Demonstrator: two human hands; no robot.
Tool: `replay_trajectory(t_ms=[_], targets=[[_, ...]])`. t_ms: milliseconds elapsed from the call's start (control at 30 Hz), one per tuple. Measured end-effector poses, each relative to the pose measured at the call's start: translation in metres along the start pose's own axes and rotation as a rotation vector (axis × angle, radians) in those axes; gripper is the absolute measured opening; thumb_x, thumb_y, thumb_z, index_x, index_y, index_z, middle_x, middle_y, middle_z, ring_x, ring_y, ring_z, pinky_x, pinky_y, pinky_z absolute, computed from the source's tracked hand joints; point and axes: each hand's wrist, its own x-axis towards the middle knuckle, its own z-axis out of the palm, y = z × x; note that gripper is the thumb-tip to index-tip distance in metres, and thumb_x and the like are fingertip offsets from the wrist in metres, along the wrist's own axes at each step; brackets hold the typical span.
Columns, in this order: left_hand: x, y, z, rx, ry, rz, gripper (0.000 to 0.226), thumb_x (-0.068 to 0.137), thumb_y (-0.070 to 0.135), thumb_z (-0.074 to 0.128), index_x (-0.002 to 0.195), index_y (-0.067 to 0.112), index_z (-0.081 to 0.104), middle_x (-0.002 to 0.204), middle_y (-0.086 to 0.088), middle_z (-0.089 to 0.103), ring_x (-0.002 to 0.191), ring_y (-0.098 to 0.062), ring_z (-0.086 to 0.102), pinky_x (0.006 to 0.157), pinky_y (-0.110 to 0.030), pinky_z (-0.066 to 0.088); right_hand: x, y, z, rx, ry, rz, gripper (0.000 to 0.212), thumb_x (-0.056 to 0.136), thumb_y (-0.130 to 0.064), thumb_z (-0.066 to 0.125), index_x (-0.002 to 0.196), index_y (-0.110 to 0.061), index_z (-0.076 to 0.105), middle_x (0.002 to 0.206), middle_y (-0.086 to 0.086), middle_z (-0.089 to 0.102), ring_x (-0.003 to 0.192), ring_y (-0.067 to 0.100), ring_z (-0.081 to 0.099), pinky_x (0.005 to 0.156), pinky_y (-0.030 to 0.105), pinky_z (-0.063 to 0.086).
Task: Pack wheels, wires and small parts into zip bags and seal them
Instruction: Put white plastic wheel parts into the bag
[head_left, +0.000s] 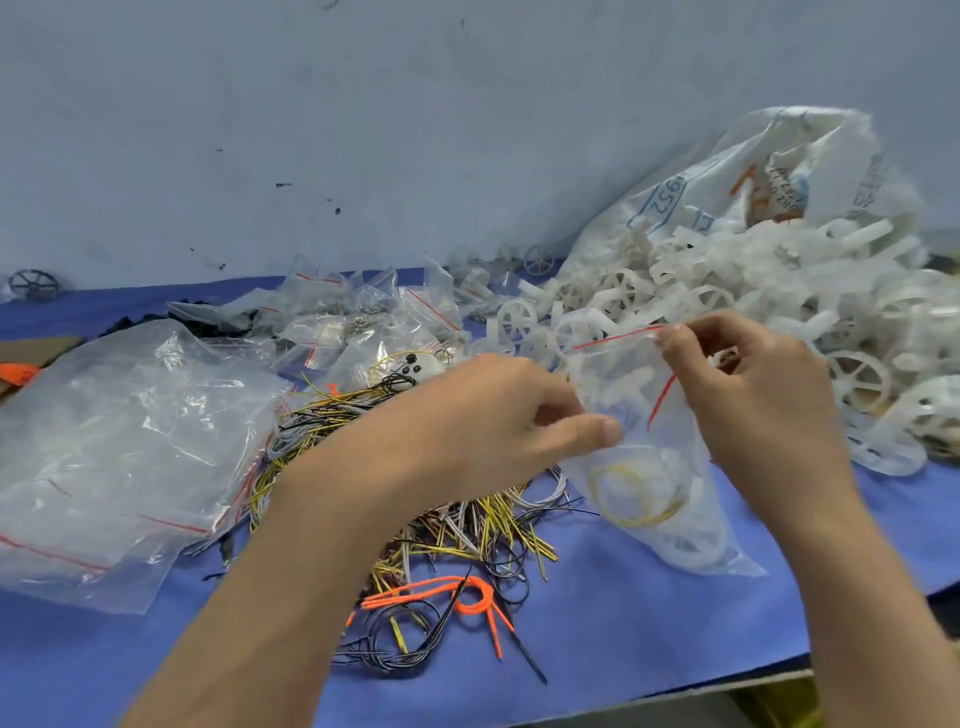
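A clear zip bag (670, 467) with a red seal line hangs between my hands above the blue table (649, 634). Inside it lie white wheels and a coiled yellow wire. My left hand (498, 415) pinches the bag's left edge between thumb and fingers. My right hand (753, 395) pinches the top seal strip at its right end. A heap of yellow, black and white wires (415, 499) lies under my left forearm. White plastic wheels (727, 306) spill from a large white sack (769, 171) at the right.
A big clear bag of empty zip bags (119, 447) lies at the left. Several small filled zip bags (358, 317) sit behind the wires. Orange ties (457, 597) lie near the front edge. A black wheel (34, 285) sits against the wall, far left.
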Motion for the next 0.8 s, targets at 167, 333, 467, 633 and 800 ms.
replay_trajectory(t_ms=[167,333,467,633,800], targets=[[-0.009,-0.002,0.012,0.252,0.023,0.034,0.017,0.098,0.045,0.05,0.106,0.035,0.061,0.104,0.021,0.062,0.113,-0.006,0.046,0.103,-0.03,0.031,0.002,0.0,0.002,0.017,0.048,0.009,0.027,0.094,-0.04,0.06,0.068,-0.032,0.06,0.063,-0.032,0.058,0.06,-0.002,0.055,0.052,0.01,0.033],[-0.018,-0.003,0.0,0.27,0.449,0.184,0.021,0.098,0.032,0.05,0.095,0.021,0.067,0.091,0.012,0.069,0.09,-0.021,0.057,0.083,-0.034,0.046,0.004,-0.004,0.008,0.067,0.054,0.028,0.026,0.093,-0.043,0.059,0.075,-0.027,0.065,0.06,-0.026,0.059,0.057,0.007,0.054,0.058,0.026,0.037],[-0.021,-0.027,0.013,0.201,0.273,0.029,0.019,0.101,0.031,0.05,0.113,0.025,0.064,0.119,0.013,0.061,0.113,-0.013,0.051,0.099,-0.034,0.041,0.003,-0.008,0.015,0.064,0.077,0.038,0.024,0.093,-0.04,0.059,0.073,-0.028,0.064,0.06,-0.019,0.062,0.065,0.007,0.06,0.057,0.015,0.037],[-0.035,-0.053,0.013,-0.062,0.476,-0.036,0.028,0.099,0.035,0.05,0.125,0.031,0.056,0.113,0.022,0.057,0.102,0.0,0.057,0.084,-0.017,0.045,0.007,-0.012,0.011,0.103,0.184,0.057,0.023,0.092,-0.042,0.058,0.079,-0.024,0.066,0.067,-0.011,0.063,0.07,0.025,0.066,0.071,0.043,0.052],[-0.06,-0.073,0.014,-0.09,0.175,-0.163,0.012,0.098,0.038,0.053,0.098,0.039,0.065,0.083,0.029,0.064,0.078,0.005,0.059,0.066,-0.012,0.04,0.014,-0.021,-0.004,0.147,0.279,0.003,0.025,0.091,-0.05,0.058,0.079,-0.029,0.064,0.067,-0.01,0.064,0.064,0.024,0.063,0.068,0.051,0.054]])
